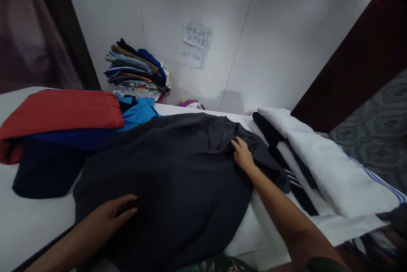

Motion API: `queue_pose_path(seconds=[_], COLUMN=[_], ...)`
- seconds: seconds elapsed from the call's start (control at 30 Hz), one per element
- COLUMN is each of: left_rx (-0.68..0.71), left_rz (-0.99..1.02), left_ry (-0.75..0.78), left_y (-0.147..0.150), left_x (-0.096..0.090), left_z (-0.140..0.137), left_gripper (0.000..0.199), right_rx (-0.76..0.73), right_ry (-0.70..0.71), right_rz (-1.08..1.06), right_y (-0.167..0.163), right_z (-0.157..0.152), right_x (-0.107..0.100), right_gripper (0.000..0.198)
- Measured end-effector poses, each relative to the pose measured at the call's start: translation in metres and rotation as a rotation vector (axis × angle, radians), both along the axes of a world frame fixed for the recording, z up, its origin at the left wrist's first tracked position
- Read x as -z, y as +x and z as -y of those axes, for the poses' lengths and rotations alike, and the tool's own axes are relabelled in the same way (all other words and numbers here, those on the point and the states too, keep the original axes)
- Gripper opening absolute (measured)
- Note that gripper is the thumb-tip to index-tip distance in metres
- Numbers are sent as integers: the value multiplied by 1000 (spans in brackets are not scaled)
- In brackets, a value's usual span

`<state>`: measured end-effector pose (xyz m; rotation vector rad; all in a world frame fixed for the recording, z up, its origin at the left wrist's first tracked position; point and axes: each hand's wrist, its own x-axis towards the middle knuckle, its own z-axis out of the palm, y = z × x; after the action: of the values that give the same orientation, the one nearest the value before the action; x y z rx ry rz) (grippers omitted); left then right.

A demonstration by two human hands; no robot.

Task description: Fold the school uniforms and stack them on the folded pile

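Observation:
A dark grey collared garment (178, 174) lies spread over the white table in front of me, its collar (219, 134) toward the far right side. My left hand (116, 212) is over the lower left part of the garment, thumb and fingers apart with nothing between them. Near the collar, my right hand (243, 155) rests on the cloth with its fingers extended and slightly bent. Some fabric is bunched beside those fingertips.
To the left lie a folded red garment (66, 111), dark blue cloth (47, 170) and a bright blue piece (140, 113). A stack of folded clothes (136, 70) stands by the wall. White and black garments (330, 170) are piled right. Handwritten papers (194, 45) hang on the wall.

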<state>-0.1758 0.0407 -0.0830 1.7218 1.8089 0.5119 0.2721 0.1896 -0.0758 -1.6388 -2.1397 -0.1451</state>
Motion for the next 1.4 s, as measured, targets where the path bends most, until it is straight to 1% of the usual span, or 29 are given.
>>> queue_pose_path(seconds=[0.07, 0.13, 0.2, 0.27, 0.3, 0.33, 0.4, 0.43, 0.5, 0.57, 0.67, 0.73, 0.8, 0.87, 0.93, 1.0, 1.03, 1.1, 1.13, 1.17, 1.23, 1.3, 1.33, 1.4], left_rx=[-58, -99, -89, -55, -43, -37, -38, -34, -5, 23, 9, -9, -25, -63, -118, -175, -196, -236, -248, -253, -234, -200, -188, -173], left_rz=[76, 205, 344, 436, 435, 394, 209, 95, -106, -241, -353, -395, -409, -421, -461, -536, -575, -636, -642, -627, -548, -482, -484, -557], left_ry=[-19, -49, -110, -174, -171, -145, -84, -75, -114, -162, -173, -175, -171, -137, -42, 87, 149, 230, 230, 199, 94, -1, -22, -21], left_y=[6, 15, 23, 25, 24, 21, 11, 7, 1, 1, 11, 17, 19, 17, 11, 0, -7, -22, -31, -39, -54, -64, -68, -70], left_x=[-11, -28, -47, -60, -63, -62, -52, -45, -30, -20, -21, -28, -36, -45, -52, -57, -58, -57, -55, -51, -45, -40, -39, -39], left_z=[5, 13, 20, 21, 19, 14, 2, -5, -15, -18, -12, -6, -3, -5, -13, -28, -38, -58, -68, -77, -93, -104, -108, -113], left_gripper=[53, 54, 54, 53, 51, 48, 39, 34, 29, 30, 33, 33, 33, 35, 39, 43, 45, 50, 53, 55, 59, 61, 62, 65], right_rx=[146, 244, 288, 297, 293, 292, 291, 289, 281, 277, 260, 220, 174, 141, 126, 117, 116, 121, 122, 115, 65, 3, -10, 21], right_ry=[-72, -194, -266, -262, -243, -219, -171, -148, -106, -127, -246, -299, -292, -270, -310, -390, -420, -421, -403, -385, -366, -382, -395, -398], right_rz=[67, 126, 145, 121, 101, 80, 39, 19, -15, -53, -94, -82, -65, -46, 3, 63, 82, 84, 82, 79, 73, 70, 68, 58], right_y=[12, 16, 16, 17, 18, 19, 21, 21, 18, 10, -3, -11, -14, -14, -12, -9, -9, -10, -12, -15, -23, -33, -39, -50], right_z=[-8, -17, -25, -33, -37, -43, -56, -63, -78, -91, -102, -105, -106, -107, -109, -111, -112, -114, -114, -114, -113, -111, -110, -107], right_x=[-2, -5, -8, -12, -15, -18, -25, -28, -30, -27, -14, -4, 4, 9, 14, 18, 19, 22, 24, 25, 27, 29, 29, 30], right_gripper=[55, 60, 61, 53, 48, 46, 48, 50, 53, 54, 63, 71, 74, 75, 71, 62, 58, 54, 52, 51, 48, 48, 49, 54])
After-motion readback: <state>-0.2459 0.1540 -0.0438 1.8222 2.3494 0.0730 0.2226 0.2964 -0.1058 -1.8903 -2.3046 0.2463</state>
